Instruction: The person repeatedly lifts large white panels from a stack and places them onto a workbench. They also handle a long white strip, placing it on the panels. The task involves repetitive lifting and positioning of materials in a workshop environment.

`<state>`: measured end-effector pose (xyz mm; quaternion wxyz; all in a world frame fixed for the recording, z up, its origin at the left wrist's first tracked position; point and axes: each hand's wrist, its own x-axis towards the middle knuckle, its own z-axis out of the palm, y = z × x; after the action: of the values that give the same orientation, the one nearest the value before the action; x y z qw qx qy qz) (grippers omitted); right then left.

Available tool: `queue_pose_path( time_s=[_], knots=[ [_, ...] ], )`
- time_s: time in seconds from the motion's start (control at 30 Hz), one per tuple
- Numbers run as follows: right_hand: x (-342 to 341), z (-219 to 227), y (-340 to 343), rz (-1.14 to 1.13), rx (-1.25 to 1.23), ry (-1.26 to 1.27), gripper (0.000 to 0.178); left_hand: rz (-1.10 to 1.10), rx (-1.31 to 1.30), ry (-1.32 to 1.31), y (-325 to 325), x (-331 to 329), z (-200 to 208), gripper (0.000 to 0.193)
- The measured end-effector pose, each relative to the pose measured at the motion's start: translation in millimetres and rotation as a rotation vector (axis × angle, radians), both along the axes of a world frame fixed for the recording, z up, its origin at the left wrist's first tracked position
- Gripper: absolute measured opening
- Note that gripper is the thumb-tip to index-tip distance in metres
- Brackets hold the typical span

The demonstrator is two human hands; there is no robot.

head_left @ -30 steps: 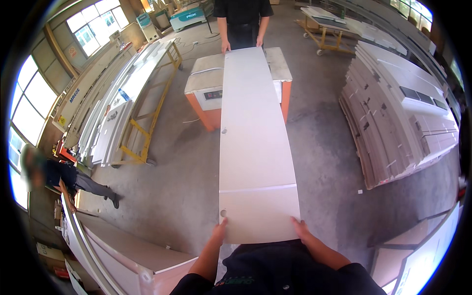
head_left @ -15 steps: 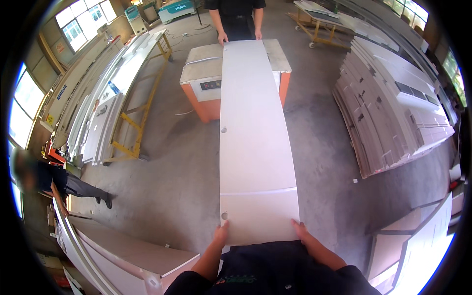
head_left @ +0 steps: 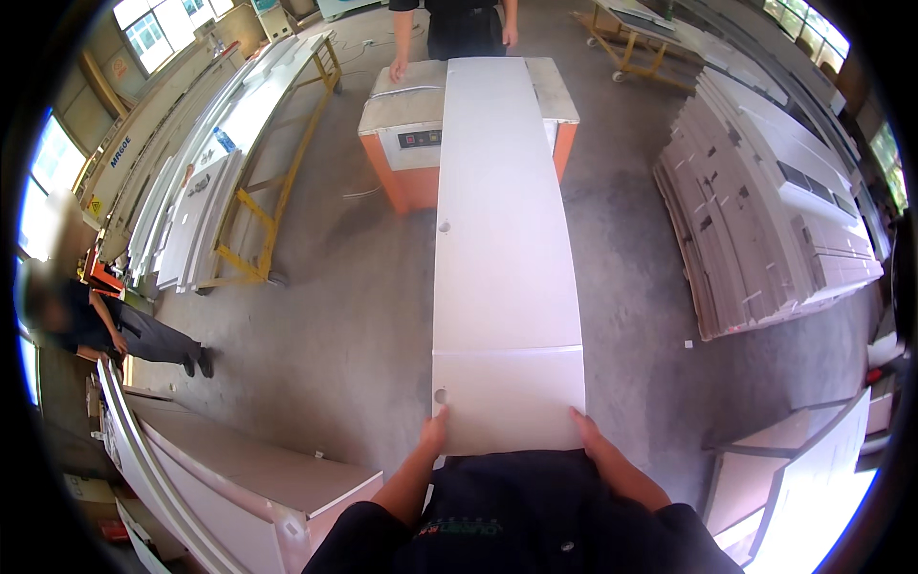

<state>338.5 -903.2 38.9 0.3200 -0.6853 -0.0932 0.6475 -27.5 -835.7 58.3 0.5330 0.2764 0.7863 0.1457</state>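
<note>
A long white panel stretches away from my waist, its far end lying on a white and orange strapping machine. A pale strap crosses it near my end, and round holes show along its left edge. My left hand grips the left edge near the close corner, below a hole. On the opposite edge my right hand is closed, thumb on top. The fingers under the panel are hidden. A co-worker's hand hovers by the white band on the machine top.
Long white profiles lie on a yellow-framed trolley at the left. A tall stack of panels stands at the right. Panels lean low on the left and right. Another person stands at the far left.
The far co-worker has let go of the panel's end and moved a hand left over the machine top. The person at the left has raised one hand off the panels. My grip is unchanged.
</note>
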Motion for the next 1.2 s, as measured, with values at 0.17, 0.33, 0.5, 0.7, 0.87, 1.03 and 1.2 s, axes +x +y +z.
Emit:
queue_pose_path(
  time_s=[0.17, 0.33, 0.5, 0.7, 0.87, 1.03, 1.2],
  knots=[
    [15, -41, -4, 0.013, -0.058, 0.076, 0.054, -0.007, 0.003, 0.026, 3, 4, 1, 0.093],
    [15, -35, -3, 0.038, -0.023, 0.155, 0.052, 0.01, 0.012, -0.055, -5, -11, -40, 0.096],
    [4, 17, 8, 0.038, -0.033, 0.236, 0.053, 0.023, 0.024, -0.042, -2, -4, -32, 0.095],
    [-2, 35, 12, 0.089, -0.03, 0.185, 0.056, 0.032, 0.024, -0.021, -10, -8, -51, 0.093],
    [11, -5, 1, 0.102, -0.04, 0.15, 0.058, 0.008, -0.016, 0.0, -2, 0, -11, 0.092],
    [6, 10, 3, 0.186, 0.018, 0.093, 0.061, 0.007, -0.001, -0.034, -6, -6, -27, 0.094],
    [12, -1, 2, 0.186, -0.001, 0.088, 0.066, -0.016, -0.005, 0.005, -3, -2, -20, 0.096]
  ],
)
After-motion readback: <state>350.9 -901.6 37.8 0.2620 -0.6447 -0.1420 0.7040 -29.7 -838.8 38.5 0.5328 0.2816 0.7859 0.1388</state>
